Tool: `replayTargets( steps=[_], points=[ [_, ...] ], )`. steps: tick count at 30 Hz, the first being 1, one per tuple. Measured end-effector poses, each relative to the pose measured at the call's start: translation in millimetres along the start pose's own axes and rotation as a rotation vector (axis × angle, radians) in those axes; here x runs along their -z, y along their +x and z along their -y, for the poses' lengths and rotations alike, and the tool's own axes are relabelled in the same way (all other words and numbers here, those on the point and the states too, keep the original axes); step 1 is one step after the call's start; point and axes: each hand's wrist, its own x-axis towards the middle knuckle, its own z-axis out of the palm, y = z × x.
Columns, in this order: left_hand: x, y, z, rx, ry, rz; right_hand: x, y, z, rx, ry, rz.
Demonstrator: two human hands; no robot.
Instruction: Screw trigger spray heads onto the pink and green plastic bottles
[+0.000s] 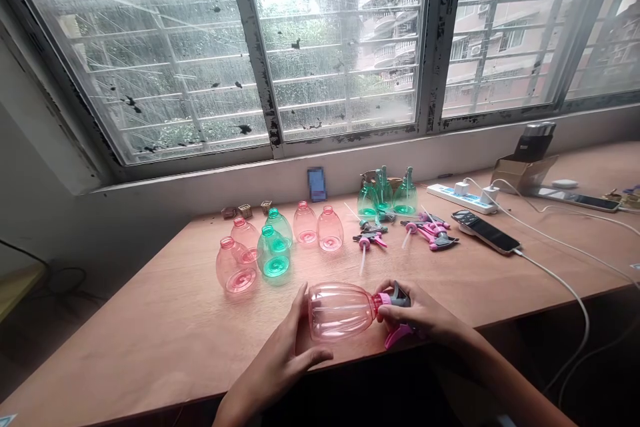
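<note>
A clear pink spray bottle (pixel 340 312) lies on its side in the air above the table's front edge, its base to the left. My right hand (pixel 407 307) grips the pink collar and grey-and-pink spray head (pixel 395 297) at the bottle's neck. The pink trigger points down below my fingers. A thin tube shows inside the bottle. Beside the base is my left hand (pixel 293 343), fingers and thumb spread apart; whether its fingertips touch the bottle I cannot tell.
Pink bottles (pixel 237 267) and green bottles (pixel 274 253) without heads stand beyond my left hand. Loose spray heads (pixel 435 233) lie behind the right hand, near green bottles with heads (pixel 383 193). A phone (pixel 487 232), cables and a power strip (pixel 463 198) occupy the right side.
</note>
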Motion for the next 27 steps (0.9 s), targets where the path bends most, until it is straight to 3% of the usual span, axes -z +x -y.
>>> replayTargets(
  steps=[9, 16, 27],
  points=[
    [-1.4, -0.4, 2.9, -0.048, -0.002, -0.049, 1.6, 1.1, -4.1, -0.003, 0.008, 0.005],
    [-1.5, -1.6, 1.3, -0.033, -0.025, -0.002, 1.4, -1.3, -0.5, -0.005, -0.009, 0.003],
    [-3.2, -1.0, 5.5, -0.075, 0.022, -0.031, 0.7, -1.0, 1.5, 0.015, -0.012, 0.003]
  ],
)
